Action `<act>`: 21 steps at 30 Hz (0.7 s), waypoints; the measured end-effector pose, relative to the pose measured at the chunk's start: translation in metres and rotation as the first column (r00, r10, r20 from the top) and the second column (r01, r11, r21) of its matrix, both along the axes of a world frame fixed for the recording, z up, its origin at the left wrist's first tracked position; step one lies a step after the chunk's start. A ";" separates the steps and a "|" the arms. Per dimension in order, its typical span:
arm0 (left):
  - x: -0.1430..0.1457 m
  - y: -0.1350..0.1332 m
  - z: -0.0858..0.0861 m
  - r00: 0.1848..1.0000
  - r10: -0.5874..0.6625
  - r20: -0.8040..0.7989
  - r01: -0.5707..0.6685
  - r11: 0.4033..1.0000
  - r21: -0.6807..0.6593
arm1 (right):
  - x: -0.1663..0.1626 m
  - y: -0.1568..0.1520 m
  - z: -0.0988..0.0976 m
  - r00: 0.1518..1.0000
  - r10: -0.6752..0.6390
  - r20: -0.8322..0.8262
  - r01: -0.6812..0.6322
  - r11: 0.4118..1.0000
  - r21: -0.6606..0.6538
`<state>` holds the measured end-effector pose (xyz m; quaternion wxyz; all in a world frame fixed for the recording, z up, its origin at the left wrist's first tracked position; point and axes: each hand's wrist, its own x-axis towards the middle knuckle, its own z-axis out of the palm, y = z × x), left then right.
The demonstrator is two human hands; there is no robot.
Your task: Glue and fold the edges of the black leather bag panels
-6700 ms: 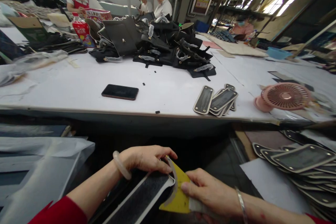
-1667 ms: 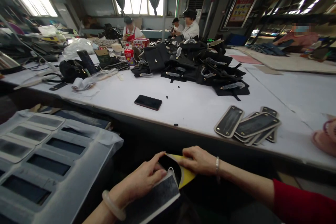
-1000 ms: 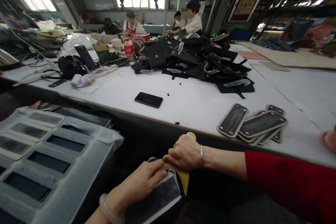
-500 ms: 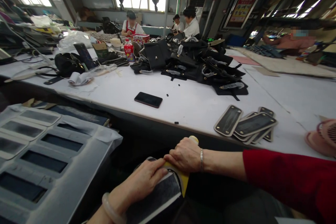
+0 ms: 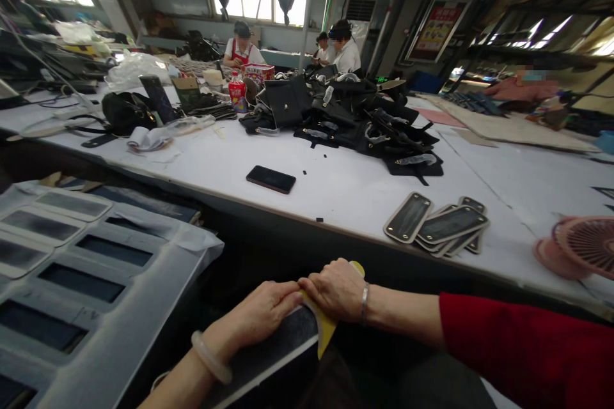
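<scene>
A long dark panel with a pale border [image 5: 275, 350] slants below the table's near edge, its upper end meeting a flat yellow tool with a curved grey edge [image 5: 327, 337]. The person's left hand [image 5: 263, 310] lies over the panel's upper end, fingers together and extended; I can't tell whether they grip underneath. The right hand [image 5: 338, 291] is closed around the yellow tool, its fingertips just beside the left's. Beyond them, on the white table [image 5: 211, 156], a black phone [image 5: 271, 179] lies near the near edge, and right of it, close to that same edge, sits a loose pile of dark, pale-rimmed plates with metal eyelets [image 5: 434, 227]. A pink round fan [image 5: 582, 246] stands farther right. Toward the far edge spreads a heap of black bags [image 5: 343, 121].
</scene>
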<state>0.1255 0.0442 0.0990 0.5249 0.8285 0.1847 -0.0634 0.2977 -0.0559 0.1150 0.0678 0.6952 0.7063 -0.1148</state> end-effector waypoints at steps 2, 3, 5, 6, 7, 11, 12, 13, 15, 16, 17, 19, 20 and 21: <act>0.001 0.005 0.001 1.000 -0.013 -0.013 0.013 0.998 -0.055 | -0.004 -0.003 0.000 1.000 -0.017 -0.004 0.017 1.000 -0.001; 0.002 0.008 0.003 1.000 -0.018 -0.015 0.017 0.998 -0.068 | -0.006 -0.004 0.000 1.000 -0.027 -0.005 0.027 1.000 -0.002; 0.005 0.015 0.006 1.000 -0.024 -0.008 0.023 0.996 -0.084 | -0.008 -0.007 0.001 0.999 -0.049 -0.005 0.049 0.999 -0.003; 0.008 0.019 0.008 1.000 -0.025 -0.005 0.024 0.996 -0.090 | -0.009 -0.008 0.001 0.998 -0.059 -0.004 0.059 0.998 -0.004; 0.011 0.022 0.009 1.000 -0.025 -0.005 0.024 0.995 -0.096 | -0.010 -0.009 0.001 0.998 -0.070 -0.003 0.070 0.998 -0.006; 0.023 0.026 0.004 1.000 -0.011 -0.019 0.009 0.991 -0.130 | -0.010 -0.015 0.000 0.994 -0.106 -0.004 0.105 0.994 -0.020; 0.026 0.026 0.001 1.000 -0.007 -0.015 0.005 0.989 -0.146 | -0.010 -0.017 0.000 0.993 -0.115 -0.009 0.115 0.993 -0.025; 0.029 0.024 -0.002 1.000 -0.002 -0.008 0.001 0.987 -0.163 | -0.010 -0.019 0.000 0.992 -0.126 -0.017 0.125 0.992 -0.031; 0.034 0.021 -0.009 1.000 0.007 0.009 -0.005 0.981 -0.196 | -0.010 -0.023 -0.001 0.987 -0.152 -0.048 0.150 0.988 -0.044; 0.035 0.020 -0.011 1.000 0.010 0.016 -0.006 0.978 -0.210 | -0.010 -0.026 -0.002 0.983 -0.169 -0.071 0.166 0.985 -0.051; 0.035 0.019 -0.014 1.000 0.011 0.022 -0.006 0.975 -0.222 | -0.010 -0.028 -0.003 0.977 -0.190 -0.101 0.185 0.981 -0.057; 0.034 0.017 -0.017 1.000 0.011 0.026 -0.004 0.972 -0.237 | -0.009 -0.033 -0.007 0.952 -0.248 -0.180 0.240 0.969 -0.065; 0.033 0.016 -0.018 1.000 0.010 0.026 -0.004 0.971 -0.238 | -0.008 -0.035 -0.010 0.931 -0.283 -0.232 0.274 0.959 -0.073; 0.031 0.016 -0.019 1.000 0.012 0.023 -0.006 0.972 -0.236 | -0.007 -0.038 -0.014 0.901 -0.320 -0.294 0.307 0.947 -0.090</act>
